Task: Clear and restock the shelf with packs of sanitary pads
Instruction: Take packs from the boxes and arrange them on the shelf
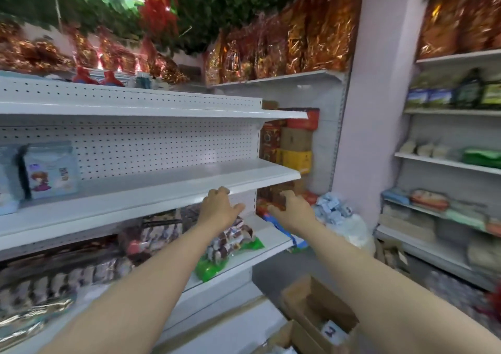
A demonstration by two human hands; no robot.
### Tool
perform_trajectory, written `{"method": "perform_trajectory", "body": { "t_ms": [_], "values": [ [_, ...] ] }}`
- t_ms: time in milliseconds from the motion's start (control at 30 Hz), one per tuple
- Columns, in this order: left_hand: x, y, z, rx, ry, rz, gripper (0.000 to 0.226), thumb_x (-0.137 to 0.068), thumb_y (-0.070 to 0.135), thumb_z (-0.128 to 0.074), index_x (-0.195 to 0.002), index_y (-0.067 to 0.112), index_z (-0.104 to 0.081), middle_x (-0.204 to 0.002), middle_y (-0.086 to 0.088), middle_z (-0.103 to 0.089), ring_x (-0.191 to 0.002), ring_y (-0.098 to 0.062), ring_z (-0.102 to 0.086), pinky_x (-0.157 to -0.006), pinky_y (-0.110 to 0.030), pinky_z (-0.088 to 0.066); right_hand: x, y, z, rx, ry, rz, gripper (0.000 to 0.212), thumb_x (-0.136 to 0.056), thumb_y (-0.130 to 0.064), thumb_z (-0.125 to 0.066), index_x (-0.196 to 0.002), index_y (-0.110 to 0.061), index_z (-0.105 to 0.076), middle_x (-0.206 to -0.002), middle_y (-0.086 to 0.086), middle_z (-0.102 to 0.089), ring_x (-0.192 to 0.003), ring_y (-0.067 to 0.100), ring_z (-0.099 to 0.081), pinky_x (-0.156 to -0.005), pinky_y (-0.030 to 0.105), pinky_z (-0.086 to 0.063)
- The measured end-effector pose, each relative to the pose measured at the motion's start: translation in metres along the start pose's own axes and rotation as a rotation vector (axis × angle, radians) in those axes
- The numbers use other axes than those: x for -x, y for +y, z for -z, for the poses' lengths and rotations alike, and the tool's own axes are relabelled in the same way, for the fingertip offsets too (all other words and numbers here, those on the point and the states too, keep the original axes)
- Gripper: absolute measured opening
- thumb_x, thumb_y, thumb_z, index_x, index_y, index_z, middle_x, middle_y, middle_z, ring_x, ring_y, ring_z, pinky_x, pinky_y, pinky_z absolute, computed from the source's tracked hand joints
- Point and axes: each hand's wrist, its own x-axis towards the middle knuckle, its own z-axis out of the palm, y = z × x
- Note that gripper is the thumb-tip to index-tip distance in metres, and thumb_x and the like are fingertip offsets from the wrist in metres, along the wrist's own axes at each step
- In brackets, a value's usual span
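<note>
Two bare arms reached forward side by side toward a white metal shelving unit with a perforated back panel (pixel 162 142), on which three shelves showed. The left grip (pixel 221 207) was released, its fingers loosely bent at the front lip of the white middle shelf (pixel 162 188) and its thumb spread out to the side; it held nothing. The right grip (pixel 291 210) was also released and held nothing. It hovered just past the shelf's right end, in front of stacked red and brown cartons that were too blurred to count. Two pale blue packs of sanitary pads (pixel 51 169) stood upright at the far left of that middle shelf, well apart from both grips, one of them cut off by the frame edge. On the shelf below, clear snack bags with green edges (pixel 230 245) lay beneath the left forearm. Two open brown cardboard boxes (pixel 320 307) sat on the floor under the right arm.
</note>
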Motion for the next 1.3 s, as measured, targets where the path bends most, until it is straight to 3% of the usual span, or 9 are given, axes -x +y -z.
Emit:
{"method": "perform_trajectory", "body": {
  "t_ms": [367,700,800,1067,1300],
  "values": [
    [-0.139,0.103,-0.194,0.09,-0.128,-0.076,0.054,-0.086,0.036,-0.074,-0.13,0.012,-0.054,-0.13,-0.012,-0.053,-0.122,-0.03,-0.053,-0.098,-0.034,-0.042,-0.133,0.19,0.035,0.072,-0.002,-0.189,0.062,-0.096,-0.042,-0.06,-0.144,-0.007,-0.04,-0.145,0.019,-0.047,-0.133,0.033,-0.048,-0.104,0.035,-0.038],
    [-0.292,0.157,-0.349,0.017,-0.207,0.007,0.048,-0.087,0.041,-0.07,-0.124,0.016,-0.056,-0.124,-0.011,-0.057,-0.114,-0.031,-0.057,-0.09,-0.037,-0.048,-0.297,0.333,0.052,0.122,-0.103,-0.274,0.067,-0.098,-0.043,-0.057,-0.151,-0.008,-0.034,-0.149,0.02,-0.04,-0.13,0.033,-0.05,-0.1,0.034,-0.04],
    [-0.326,0.164,-0.394,-0.005,-0.21,0.03,0.051,-0.088,0.042,-0.069,-0.129,0.014,-0.056,-0.129,-0.012,-0.056,-0.119,-0.031,-0.055,-0.094,-0.037,-0.045,-0.342,0.376,0.045,0.106,-0.151,-0.274,0.067,-0.098,-0.042,-0.058,-0.15,-0.007,-0.034,-0.147,0.021,-0.04,-0.13,0.033,-0.049,-0.103,0.034,-0.039],
    [-0.42,0.174,-0.531,-0.052,-0.201,0.266,0.057,-0.09,0.039,-0.069,-0.137,0.012,-0.051,-0.137,-0.018,-0.052,-0.125,-0.034,-0.053,-0.099,-0.035,-0.043,-0.505,0.508,0.002,0.129,-0.3,-0.151,0.064,-0.098,-0.042,-0.057,-0.148,-0.007,-0.038,-0.145,0.02,-0.046,-0.135,0.034,-0.044,-0.108,0.038,-0.039],
    [-0.461,0.164,-0.649,-0.022,-0.23,0.538,0.065,-0.086,0.043,-0.074,-0.137,0.007,-0.053,-0.138,-0.017,-0.052,-0.124,-0.035,-0.053,-0.103,-0.042,-0.046,-0.603,0.613,-0.066,0.097,-0.54,-0.112,0.059,-0.095,-0.039,-0.061,-0.14,-0.003,-0.046,-0.142,0.024,-0.05,-0.13,0.037,-0.05,-0.105,0.038,-0.041]
  ]
}}
